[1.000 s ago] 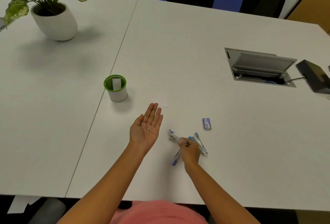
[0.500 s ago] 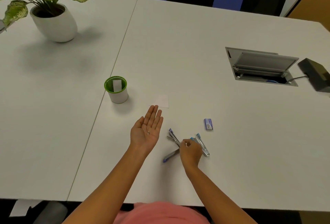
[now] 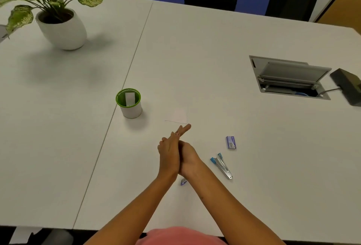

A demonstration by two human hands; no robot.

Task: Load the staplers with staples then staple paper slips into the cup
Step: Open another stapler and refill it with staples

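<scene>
Now we've got our left hand [image 3: 169, 155] pressed flat against our right hand [image 3: 188, 158], fingers out straight at one o'clock; whether anything sits between the palms, we cannot tell. An open blue stapler [image 3: 221, 165] lies just beside them at three o'clock, staple box [image 3: 231, 142] beyond. Paper slip [image 3: 178, 116] at twelve, green-rimmed cup [image 3: 130, 103] at ten. Wide bare table [image 3: 205, 53] stretches ahead.

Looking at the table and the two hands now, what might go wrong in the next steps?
The left hand and right hand are pressed together above the table, so anything small between them could drop unseen. The purple stapler lies mostly hidden under the wrists and may get knocked. The paper slip blends into the white table and is easy to miss.
</scene>
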